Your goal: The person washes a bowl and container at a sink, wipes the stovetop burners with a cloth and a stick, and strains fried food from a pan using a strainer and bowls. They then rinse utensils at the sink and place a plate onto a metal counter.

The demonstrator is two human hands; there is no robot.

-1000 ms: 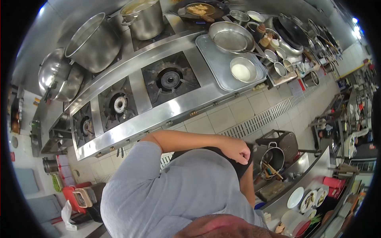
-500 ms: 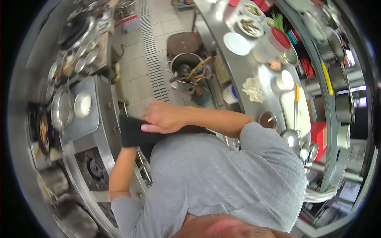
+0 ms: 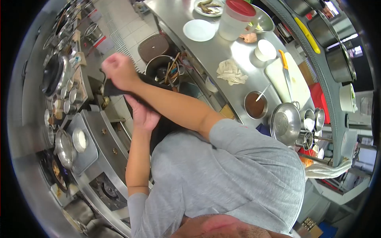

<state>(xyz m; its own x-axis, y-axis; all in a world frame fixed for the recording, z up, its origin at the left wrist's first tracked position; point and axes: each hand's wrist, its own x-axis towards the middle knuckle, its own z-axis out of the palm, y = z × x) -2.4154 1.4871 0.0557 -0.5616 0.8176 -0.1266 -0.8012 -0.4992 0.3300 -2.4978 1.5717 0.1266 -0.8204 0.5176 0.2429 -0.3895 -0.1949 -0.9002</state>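
My right hand (image 3: 121,72) reaches across my body with its fingers curled, slightly blurred, at the raised edge of a black apron (image 3: 160,129). The apron's cloth stretches from my waist up to this hand. Below the right wrist is my left hand (image 3: 145,118), its palm turned up and the thumb stretched out. Its other fingers are partly hidden by the cloth and my right forearm, and I see nothing held in its palm.
The steel counter on the right holds a crumpled cloth (image 3: 231,72), a bowl of brown sauce (image 3: 254,106), a knife (image 3: 286,73) on a cutting board (image 3: 301,85) and a lidded jug (image 3: 234,22). A stove burner (image 3: 108,190) lies left; a pot of utensils (image 3: 160,65) stands ahead.
My left hand has come out from under the black cloth, palm now showing. My right hand has moved forward and left with the apron. My view has turned toward the counter.
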